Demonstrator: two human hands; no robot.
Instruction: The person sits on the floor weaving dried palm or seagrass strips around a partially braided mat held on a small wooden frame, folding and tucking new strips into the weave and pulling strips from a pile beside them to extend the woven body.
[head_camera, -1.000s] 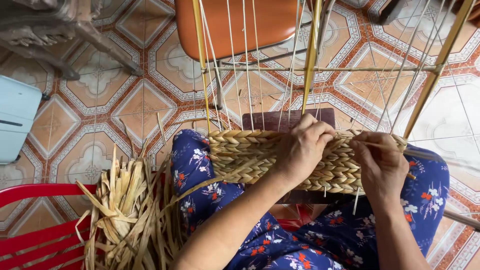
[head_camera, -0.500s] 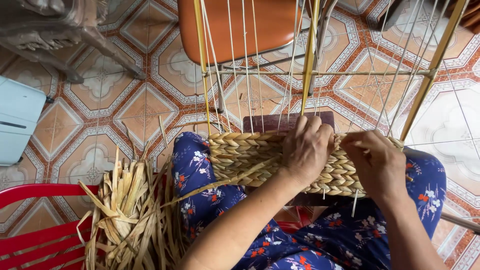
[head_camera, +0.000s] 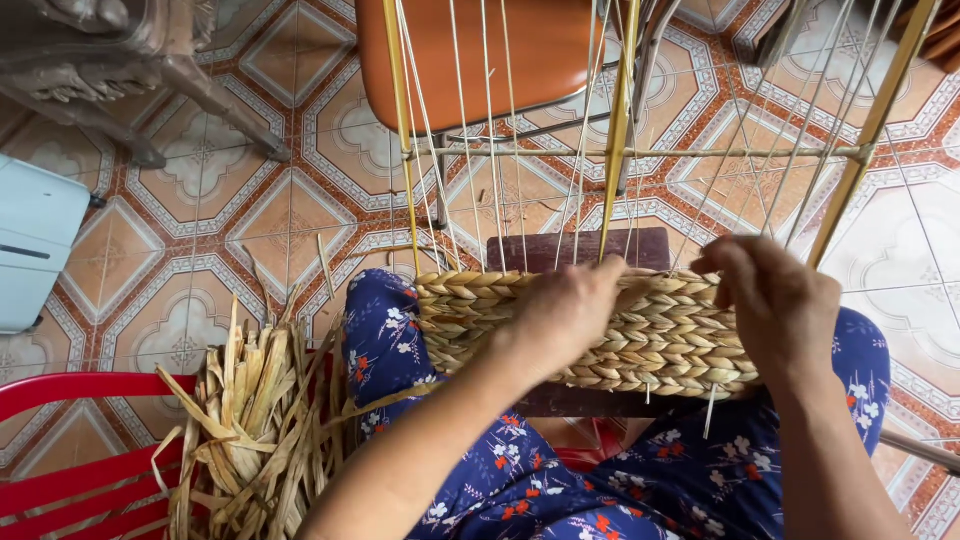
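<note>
A braided straw weave (head_camera: 660, 335) lies across my lap on a yellow metal frame (head_camera: 620, 140) strung with thin upright cords. My left hand (head_camera: 565, 315) presses on the middle of the weave, fingers curled over its top edge. At the right end of the top edge, my right hand (head_camera: 775, 305) pinches a strand among the cords. One loose straw strand (head_camera: 400, 395) trails from under my left hand down to the left.
A bundle of dry straw strips (head_camera: 255, 430) rests on a red plastic chair (head_camera: 70, 450) at the lower left. An orange chair seat (head_camera: 470, 55) stands ahead. A pale blue box (head_camera: 35, 250) sits at the left on the patterned tile floor (head_camera: 200, 240).
My right hand has moved up from the weave's right face to its top edge. My left hand has stayed on the middle of the weave.
</note>
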